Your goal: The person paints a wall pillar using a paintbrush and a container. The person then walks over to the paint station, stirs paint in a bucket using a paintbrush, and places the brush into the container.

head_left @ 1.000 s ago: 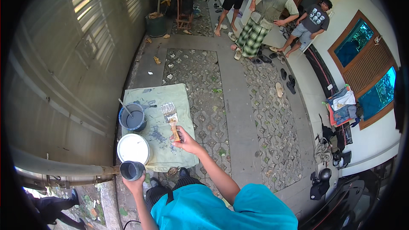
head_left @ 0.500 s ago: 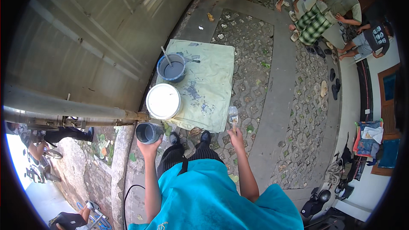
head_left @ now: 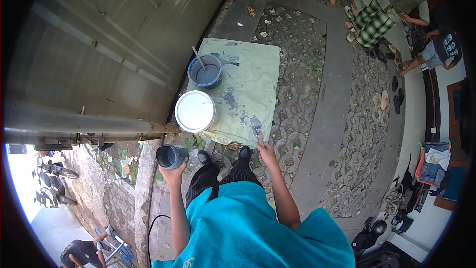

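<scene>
My left hand [head_left: 174,169] is wrapped round a dark grey paint cup [head_left: 168,156], tilted so its inside shows grey. In my right hand [head_left: 267,153] is a paintbrush [head_left: 257,128], gripped by its handle, bristles pointing away from me over the near right corner of a pale green cloth [head_left: 260,79]. Grey-blue paint smears mark that cloth. On its left side stands a white lidded bucket [head_left: 194,111]. Beyond the bucket is a blue-rimmed bucket [head_left: 205,77] of grey paint with a stick leaning in it. A second brush [head_left: 230,62] lies beside that bucket.
A tall metal gate [head_left: 109,54] rises on the left. Patterned paving [head_left: 302,64] runs to the right. People sit at the far right near a green checked cloth [head_left: 374,22], with sandals [head_left: 385,100] close by. Another person [head_left: 84,253] is at the lower left.
My right hand has moved left with the paintbrush, bringing its bristles over the cloth's near corner. The cup stays in my left hand. The whole view has shifted slightly.
</scene>
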Demonstrator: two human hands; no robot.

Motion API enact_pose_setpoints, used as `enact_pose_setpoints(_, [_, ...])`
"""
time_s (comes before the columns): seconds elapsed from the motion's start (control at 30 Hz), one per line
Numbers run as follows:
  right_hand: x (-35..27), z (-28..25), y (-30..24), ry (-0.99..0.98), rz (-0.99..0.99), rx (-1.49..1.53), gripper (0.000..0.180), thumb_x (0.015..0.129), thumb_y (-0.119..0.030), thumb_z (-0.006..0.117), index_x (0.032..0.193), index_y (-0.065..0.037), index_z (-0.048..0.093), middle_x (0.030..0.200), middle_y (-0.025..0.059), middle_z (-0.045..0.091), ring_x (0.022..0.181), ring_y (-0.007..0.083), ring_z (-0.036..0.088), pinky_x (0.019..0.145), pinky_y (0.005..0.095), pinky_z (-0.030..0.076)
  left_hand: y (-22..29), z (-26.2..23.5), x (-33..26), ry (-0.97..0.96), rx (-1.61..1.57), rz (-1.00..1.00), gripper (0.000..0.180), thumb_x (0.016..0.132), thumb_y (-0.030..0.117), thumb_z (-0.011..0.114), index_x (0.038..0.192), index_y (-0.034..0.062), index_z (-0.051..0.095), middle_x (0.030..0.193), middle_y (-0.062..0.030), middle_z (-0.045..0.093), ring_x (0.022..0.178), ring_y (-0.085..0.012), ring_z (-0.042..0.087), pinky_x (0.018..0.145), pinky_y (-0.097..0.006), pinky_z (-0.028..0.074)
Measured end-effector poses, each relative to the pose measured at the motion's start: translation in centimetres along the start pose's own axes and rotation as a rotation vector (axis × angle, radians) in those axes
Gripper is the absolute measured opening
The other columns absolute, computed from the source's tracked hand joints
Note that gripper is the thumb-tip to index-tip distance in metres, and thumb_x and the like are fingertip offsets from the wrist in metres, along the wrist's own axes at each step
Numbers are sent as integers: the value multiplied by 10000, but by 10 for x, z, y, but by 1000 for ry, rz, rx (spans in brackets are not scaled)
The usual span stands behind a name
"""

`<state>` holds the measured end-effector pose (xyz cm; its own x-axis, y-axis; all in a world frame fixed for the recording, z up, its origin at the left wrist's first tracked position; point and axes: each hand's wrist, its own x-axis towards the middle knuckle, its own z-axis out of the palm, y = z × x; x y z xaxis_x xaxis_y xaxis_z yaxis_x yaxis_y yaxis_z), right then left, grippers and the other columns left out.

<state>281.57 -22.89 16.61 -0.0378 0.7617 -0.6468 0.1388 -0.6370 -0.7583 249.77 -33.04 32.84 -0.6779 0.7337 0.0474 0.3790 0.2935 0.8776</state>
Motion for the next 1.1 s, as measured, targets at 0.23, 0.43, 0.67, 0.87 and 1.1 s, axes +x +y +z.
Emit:
enact_pose_setpoints(0.23, [-1,5,-1,-40,34,13,306,894,-339,624,974,-44,635,530,-18,457,398,95,448,382,269,332,2,-3,9,2,1,0,567,574,107,859,1053,-15,580,996,-76,645,900,-167,619,847,-315,489])
enact_pose_setpoints(0.43, [6,4,9,-38,50,37,305,903,-329,624,1011,-44,633,539,-20,456,392,85,437,364,259,304,6,1,4,8,30,-1,540,587,107,845,1047,-19,591,989,-73,649,893,-169,619,848,-317,489])
enact_pose_setpoints(0.67, [8,-4,15,-24,57,87,304,905,-314,629,1030,-37,637,540,-28,435,388,78,411,368,262,295,12,13,4,-28,66,-3,530,580,105,846,1031,-23,597,979,-79,652,881,-170,620,835,-324,494])
enact_pose_setpoints(0.87, [11,-11,12,12,96,82,304,906,-315,630,1021,-34,639,543,-30,431,388,74,403,370,263,287,12,20,8,-45,56,-16,608,595,126,850,1119,-16,575,1045,-90,643,953,-193,616,899,-338,475])
enact_pose_setpoints(1.1, [21,-11,19,22,62,141,295,910,-322,623,991,-38,627,546,-31,435,388,78,403,372,265,303,12,27,7,-33,15,48,642,569,90,862,1128,-21,566,1052,-86,632,950,-183,605,888,-332,479])
